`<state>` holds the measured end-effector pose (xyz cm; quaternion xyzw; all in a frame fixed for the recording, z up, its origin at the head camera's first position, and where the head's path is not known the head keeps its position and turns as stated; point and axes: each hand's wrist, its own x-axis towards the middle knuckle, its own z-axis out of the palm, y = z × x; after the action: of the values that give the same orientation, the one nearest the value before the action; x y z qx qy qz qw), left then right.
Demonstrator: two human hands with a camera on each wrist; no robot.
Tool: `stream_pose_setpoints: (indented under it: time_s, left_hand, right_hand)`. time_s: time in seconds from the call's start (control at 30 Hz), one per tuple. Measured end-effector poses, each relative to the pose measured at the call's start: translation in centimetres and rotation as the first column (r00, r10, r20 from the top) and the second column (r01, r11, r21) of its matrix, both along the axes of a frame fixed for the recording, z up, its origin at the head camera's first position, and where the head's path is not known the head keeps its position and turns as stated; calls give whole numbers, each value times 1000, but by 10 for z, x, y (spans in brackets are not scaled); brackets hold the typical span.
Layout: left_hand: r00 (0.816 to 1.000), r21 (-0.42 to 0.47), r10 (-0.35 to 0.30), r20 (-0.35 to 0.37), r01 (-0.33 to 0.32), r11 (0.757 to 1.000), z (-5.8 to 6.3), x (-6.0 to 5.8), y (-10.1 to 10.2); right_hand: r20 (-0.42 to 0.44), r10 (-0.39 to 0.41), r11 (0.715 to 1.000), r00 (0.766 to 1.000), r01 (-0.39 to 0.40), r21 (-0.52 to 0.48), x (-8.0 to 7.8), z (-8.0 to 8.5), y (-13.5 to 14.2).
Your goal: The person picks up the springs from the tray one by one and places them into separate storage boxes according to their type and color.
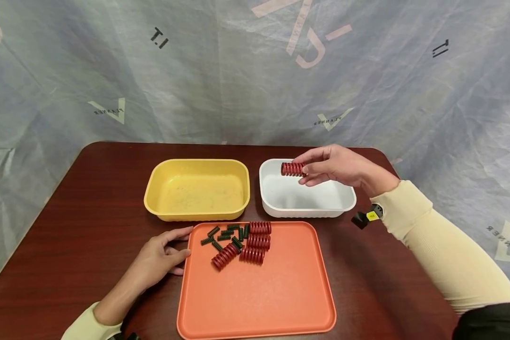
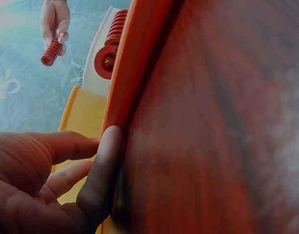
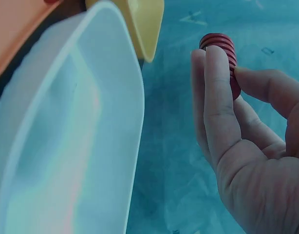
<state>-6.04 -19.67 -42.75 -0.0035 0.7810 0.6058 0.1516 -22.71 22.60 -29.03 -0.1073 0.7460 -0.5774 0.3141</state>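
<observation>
My right hand [image 1: 333, 165] pinches a red coil spring [image 1: 292, 169] between thumb and fingers, above the white bin [image 1: 308, 209]. In the right wrist view the spring [image 3: 220, 46] sticks out past the fingertips, beside the bin's rim. My left hand [image 1: 155, 259] touches the left edge of the orange tray [image 1: 259, 302], its fingers loosely bent; the left wrist view shows fingertips [image 2: 110, 141] against the tray's side. On the tray lie several large red springs [image 1: 258, 242] and a cluster of small dark green springs [image 1: 224, 237], near its far edge.
A yellow bin [image 1: 197, 215] stands left of the white one, behind the tray. All of it is on a dark reddish-brown table [image 1: 89, 212]. Behind the table hangs a grey printed sheet [image 1: 221, 71].
</observation>
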Motion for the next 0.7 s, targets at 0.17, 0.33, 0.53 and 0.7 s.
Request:
stream_pose_setpoints:
  time_s: [0.17, 0.33, 0.53, 0.7]
  left_hand:
    - [1000, -2, 2, 4, -2, 1000, 1, 0, 0]
    - [1000, -8, 6, 0, -6, 1000, 1, -1, 0]
    - [1000, -1, 11, 8, -11, 1000, 0, 0, 0]
    - [1000, -2, 13, 6, -13, 1000, 0, 0, 1]
  right_hand:
    - [15, -7, 1000, 1000, 7, 10, -16, -5, 1]
    - [33, 1, 999, 999, -2, 35, -31, -11, -1]
    - [92, 32, 997, 995, -38, 64, -46, -22, -2]
    - [144, 53, 993, 988, -67, 96, -55, -32, -1]
